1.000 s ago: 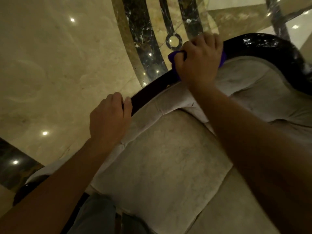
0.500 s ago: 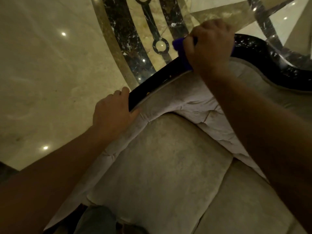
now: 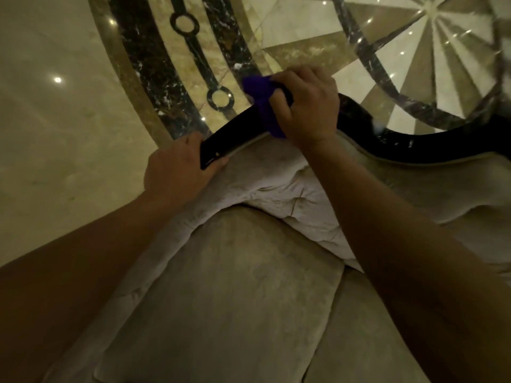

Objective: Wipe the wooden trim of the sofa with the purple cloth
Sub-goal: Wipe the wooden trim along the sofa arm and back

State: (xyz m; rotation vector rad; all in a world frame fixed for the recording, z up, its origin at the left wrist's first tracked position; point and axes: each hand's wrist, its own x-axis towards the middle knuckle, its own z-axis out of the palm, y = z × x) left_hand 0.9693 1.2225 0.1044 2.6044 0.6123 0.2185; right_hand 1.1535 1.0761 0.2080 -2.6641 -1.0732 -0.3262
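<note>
My right hand (image 3: 307,106) clamps purple cloth (image 3: 262,105) around wooden trim (image 3: 235,136); left hand (image 3: 177,170) grips trim beside it, bracing.

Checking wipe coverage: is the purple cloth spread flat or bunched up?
Bunched. The cloth is wadded in the right hand, wrapped over the dark trim, with folds sticking out past the fingers.

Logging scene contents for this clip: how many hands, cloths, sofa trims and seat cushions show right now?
Hands: 2, left hand and right hand
Cloths: 1, purple cloth
Wooden trim: 1, dark wooden trim
Seat cushions: 2, near cushion and right cushion
Total: 6
</note>
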